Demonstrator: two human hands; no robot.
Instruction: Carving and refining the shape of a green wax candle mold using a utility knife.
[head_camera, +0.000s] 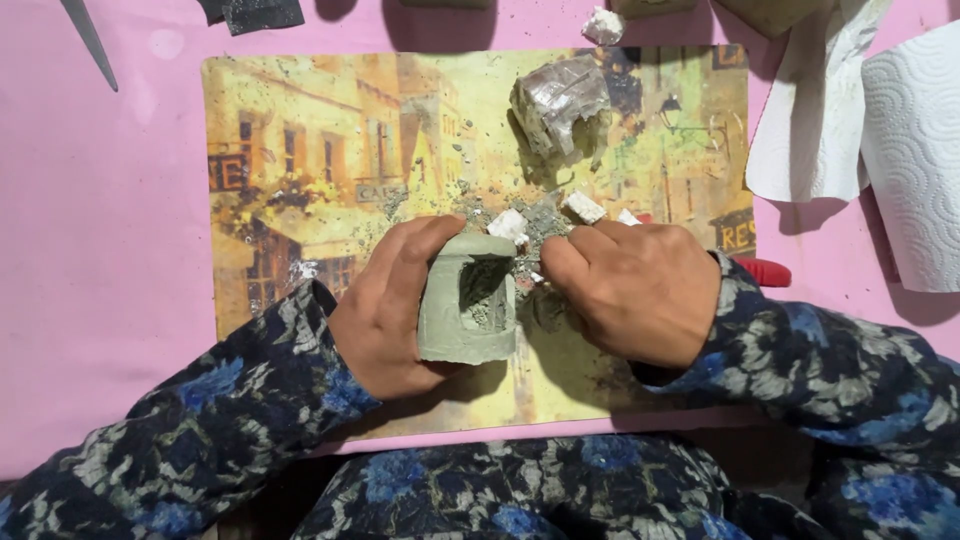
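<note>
A grey-green hollowed clay block (468, 300) stands on the yellow picture placemat (300, 150), gripped by the left hand (385, 310). The right hand (635, 290), fingers curled together, seems to pinch a small tool at the cavity, apparently carving. Further scraping needs a steady hold. White chips (583, 207) and a plastic-wrapped clay lump (560, 100) lie beyond on the pink tabletop (100, 250).
</note>
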